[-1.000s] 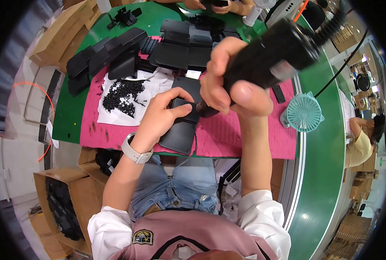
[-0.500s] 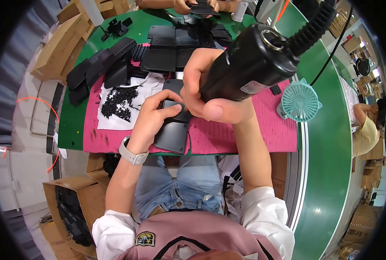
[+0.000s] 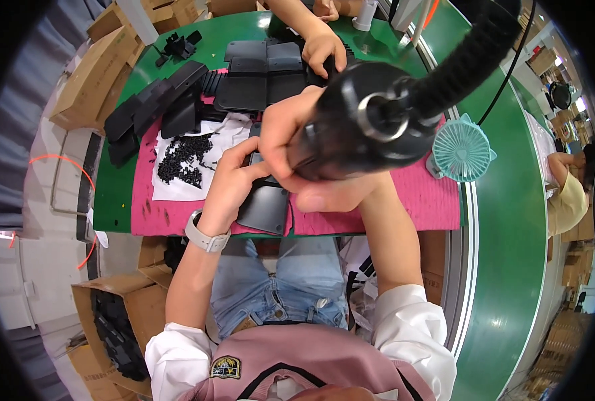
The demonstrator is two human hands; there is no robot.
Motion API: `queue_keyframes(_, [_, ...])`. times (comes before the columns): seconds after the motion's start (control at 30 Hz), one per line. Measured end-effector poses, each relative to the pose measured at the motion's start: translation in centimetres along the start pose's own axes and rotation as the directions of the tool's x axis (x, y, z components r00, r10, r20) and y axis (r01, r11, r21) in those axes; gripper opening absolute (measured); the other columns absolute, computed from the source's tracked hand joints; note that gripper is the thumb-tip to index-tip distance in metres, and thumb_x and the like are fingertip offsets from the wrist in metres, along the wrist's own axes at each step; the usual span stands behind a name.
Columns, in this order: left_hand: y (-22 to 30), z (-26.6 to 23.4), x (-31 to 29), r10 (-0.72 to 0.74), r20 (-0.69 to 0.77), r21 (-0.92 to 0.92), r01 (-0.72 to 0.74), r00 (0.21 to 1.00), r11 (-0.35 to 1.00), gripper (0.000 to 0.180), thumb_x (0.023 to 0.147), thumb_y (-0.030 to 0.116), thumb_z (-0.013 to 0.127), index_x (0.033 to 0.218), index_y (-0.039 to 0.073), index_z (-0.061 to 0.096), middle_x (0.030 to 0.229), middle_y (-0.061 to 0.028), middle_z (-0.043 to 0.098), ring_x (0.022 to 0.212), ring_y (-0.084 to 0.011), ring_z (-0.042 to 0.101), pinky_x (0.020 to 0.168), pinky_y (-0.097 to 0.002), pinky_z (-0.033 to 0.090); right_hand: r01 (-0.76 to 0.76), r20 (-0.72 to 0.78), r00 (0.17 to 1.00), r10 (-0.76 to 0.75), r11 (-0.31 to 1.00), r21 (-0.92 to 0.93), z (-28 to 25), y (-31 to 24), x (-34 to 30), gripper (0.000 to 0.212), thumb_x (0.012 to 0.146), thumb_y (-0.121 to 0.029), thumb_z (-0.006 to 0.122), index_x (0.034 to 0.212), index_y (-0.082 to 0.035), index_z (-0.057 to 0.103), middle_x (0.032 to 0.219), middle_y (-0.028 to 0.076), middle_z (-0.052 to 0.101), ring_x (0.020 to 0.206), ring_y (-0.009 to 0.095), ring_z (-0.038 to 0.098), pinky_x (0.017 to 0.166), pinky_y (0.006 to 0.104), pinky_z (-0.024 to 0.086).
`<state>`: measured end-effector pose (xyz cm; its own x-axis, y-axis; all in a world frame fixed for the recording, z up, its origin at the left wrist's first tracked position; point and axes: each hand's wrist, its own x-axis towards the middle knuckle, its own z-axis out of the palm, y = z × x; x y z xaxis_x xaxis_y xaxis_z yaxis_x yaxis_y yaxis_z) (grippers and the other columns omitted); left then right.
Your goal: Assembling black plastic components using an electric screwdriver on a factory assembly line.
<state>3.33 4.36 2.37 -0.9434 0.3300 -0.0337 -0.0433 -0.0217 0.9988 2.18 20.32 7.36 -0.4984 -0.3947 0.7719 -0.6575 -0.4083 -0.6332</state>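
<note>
In my right hand (image 3: 277,144) is a black electric screwdriver (image 3: 361,123), tilted, with a thick ribbed cable at its top. Its tip is hidden behind my fingers. My left hand (image 3: 225,184), with a pale watch strap on the wrist, pinches a flat black plastic part (image 3: 264,208) near the mat's front edge, right beside the tool. Most of that part's far end is covered by my hands. Left of it, a heap of small black screws (image 3: 184,160) lies on a white sheet (image 3: 177,192) over the pink mat (image 3: 418,210).
Black plastic panels (image 3: 244,90) are stacked beyond my hands, more (image 3: 157,107) lean at the left. A turquoise fan (image 3: 462,150) stands at the right. Another person's hand (image 3: 324,50) reaches over the green table (image 3: 511,267). A cardboard box (image 3: 87,294) of black parts sits lower left.
The screwdriver and my right hand have shifted left and tilted more toward me. Across the table, the other person's arm has reached in toward the stacked panels. My left hand stays in place.
</note>
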Motion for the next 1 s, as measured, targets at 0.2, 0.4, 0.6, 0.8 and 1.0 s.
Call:
queue_keyframes(0.2, [-1.4, -1.1, 0.7, -0.040, 0.063, 0.160, 0.029, 0.997, 0.987, 0.012, 0.081, 0.009, 0.063, 0.091, 0.002, 0.061, 0.073, 0.0043, 0.050, 0.068, -0.0052, 0.041, 0.062, -0.0206, 0.033, -0.223, -0.185, 0.948, 0.258, 0.956, 0.190, -0.3, -1.3, -0.5, 0.042, 0.074, -0.029, 0.070, 0.095, 0.001, 0.048, 0.060, 0.004, 0.051, 0.047, 0.009, 0.048, 0.043, 0.0209, 0.037])
queue_keyframes(0.4, [-0.7, -1.3, 0.6, -0.064, 0.157, 0.150, 0.040, 0.985, 0.988, 0.015, 0.083, 0.012, 0.062, 0.096, 0.004, 0.060, 0.080, 0.0047, 0.052, 0.072, -0.0047, 0.043, 0.066, -0.0191, 0.034, -0.098, -0.231, 0.956, 0.179, 0.942, 0.321, -2.0, -1.3, -1.3, 0.033, 0.084, -0.023, 0.058, 0.103, 0.001, 0.045, 0.058, 0.005, 0.047, 0.042, 0.012, 0.041, 0.041, 0.0260, 0.034])
queue_keyframes(0.6, [0.0, -2.0, 0.1, -0.043, 0.323, 0.041, 0.032, 0.945, 0.999, 0.045, 0.071, 0.000, 0.075, 0.112, 0.005, 0.056, 0.094, 0.0000, 0.058, 0.087, -0.0086, 0.054, 0.080, -0.0233, 0.043, -0.214, -0.280, 0.922, 0.268, 0.954, 0.209, -1.2, -2.1, -1.0, 0.039, 0.084, -0.027, 0.059, 0.104, 0.002, 0.044, 0.059, 0.007, 0.049, 0.043, 0.012, 0.041, 0.041, 0.0253, 0.034])
queue_keyframes(0.8, [-0.8, -2.4, 0.5, -0.063, 0.301, 0.102, 0.033, 0.952, 0.994, 0.044, 0.072, 0.004, 0.077, 0.111, 0.004, 0.056, 0.093, -0.0004, 0.059, 0.086, -0.0086, 0.055, 0.079, -0.0224, 0.043, -0.041, -0.495, 0.853, 0.163, 0.968, 0.248, -0.3, -2.9, -0.7, 0.021, 0.071, -0.011, 0.074, 0.078, 0.003, 0.060, 0.056, 0.004, 0.056, 0.040, 0.008, 0.049, 0.039, 0.0216, 0.037])
queue_keyframes(1.0, [-0.8, -2.5, 0.5, -0.065, 0.317, 0.100, 0.035, 0.946, 0.994, 0.043, 0.073, 0.007, 0.076, 0.111, 0.004, 0.056, 0.096, -0.0010, 0.059, 0.086, -0.0087, 0.055, 0.079, -0.0219, 0.043, -0.056, -0.476, 0.853, 0.216, 0.943, 0.327, -0.7, -3.9, -0.9, 0.026, 0.070, -0.015, 0.076, 0.081, 0.002, 0.060, 0.063, 0.005, 0.058, 0.048, 0.011, 0.053, 0.045, 0.0226, 0.041])
